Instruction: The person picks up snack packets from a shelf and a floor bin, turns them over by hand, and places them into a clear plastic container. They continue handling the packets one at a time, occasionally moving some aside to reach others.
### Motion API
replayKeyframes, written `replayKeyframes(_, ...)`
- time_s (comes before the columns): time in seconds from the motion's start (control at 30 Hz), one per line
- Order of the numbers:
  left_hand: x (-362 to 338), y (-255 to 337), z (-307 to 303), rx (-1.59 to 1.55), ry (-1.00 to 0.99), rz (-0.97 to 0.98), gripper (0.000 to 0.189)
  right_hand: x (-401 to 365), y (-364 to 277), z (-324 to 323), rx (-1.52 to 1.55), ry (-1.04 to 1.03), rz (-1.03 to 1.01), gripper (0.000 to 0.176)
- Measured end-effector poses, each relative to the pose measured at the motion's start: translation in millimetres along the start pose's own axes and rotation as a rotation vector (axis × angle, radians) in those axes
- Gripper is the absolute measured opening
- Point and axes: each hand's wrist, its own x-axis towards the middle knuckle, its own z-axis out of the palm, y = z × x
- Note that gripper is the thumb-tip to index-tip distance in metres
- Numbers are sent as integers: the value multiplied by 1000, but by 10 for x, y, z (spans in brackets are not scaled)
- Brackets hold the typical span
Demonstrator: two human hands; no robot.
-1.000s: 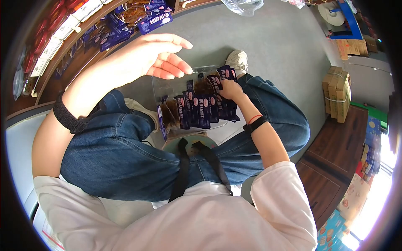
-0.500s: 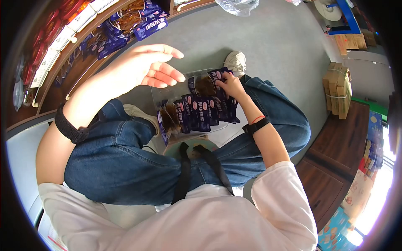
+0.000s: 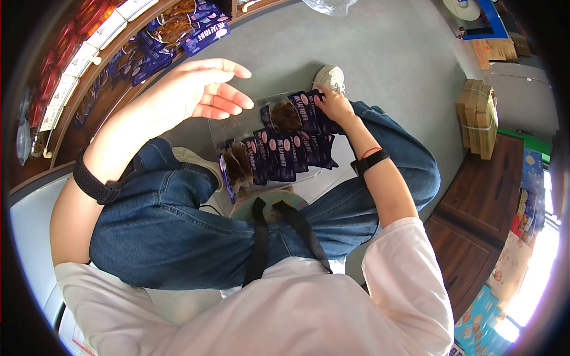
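I sit with jeans-clad knees apart, looking down. A clear plastic box (image 3: 228,126) between my legs holds several dark blue snack packets (image 3: 279,151) standing in a row. My right hand (image 3: 333,105) pinches one dark blue packet (image 3: 304,107) at the far end of the row, next to a brownish packet (image 3: 285,115). My left hand (image 3: 202,92) hovers above the box's left side, fingers spread and holding nothing. A black band is on each wrist.
A wooden shelf (image 3: 119,65) at upper left carries more blue packets (image 3: 205,32) and red ones (image 3: 77,26). Stacked cardboard boxes (image 3: 478,115) stand on the grey floor at right, beside a dark wooden cabinet (image 3: 475,219). A round green object (image 3: 267,204) lies under the box.
My right hand has lifted the packet slightly up and away at the row's far end. My left hand has drifted a little to the left, still spread.
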Motion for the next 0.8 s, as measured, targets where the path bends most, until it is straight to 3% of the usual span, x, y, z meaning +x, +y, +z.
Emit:
replayKeyframes(0.07,1,-7,5,-6,-2,3,31,-71,-237,-238,-270,-65,323,59)
replayKeyframes(0.1,-6,-24,6,-16,3,6,31,-89,-174,-259,-279,-47,341,68)
replayKeyframes(0.13,-6,-37,1,-23,4,1,31,-138,-182,-367,-271,-170,312,56)
replayKeyframes(0.2,17,-59,3,-4,-9,-6,31,-236,-257,-530,-234,-640,417,47)
replayKeyframes(0.27,41,-89,10,-12,-18,-2,31,-394,-224,-360,-188,-675,349,37)
replayKeyframes(0.33,49,-86,18,-12,-18,16,30,-584,-472,-324,-348,-747,270,27)
replayKeyframes(0.37,62,-89,14,-3,-28,28,30,-642,-450,-203,-348,-752,272,27)
replayKeyframes(0.43,69,-73,35,14,-28,31,30,-731,-375,72,-520,-550,81,23)
replayKeyframes(0.47,65,-73,50,31,-26,35,30,-726,-332,101,-519,-556,81,23)
replayKeyframes(0.53,65,-79,41,46,-35,38,31,-669,-318,29,-443,-519,265,21)
replayKeyframes(0.7,45,-92,17,21,-55,55,31,-649,-266,81,-435,-274,154,24)
replayKeyframes(0.8,31,-94,-12,21,-56,83,31,-643,-260,197,-517,-266,137,21)
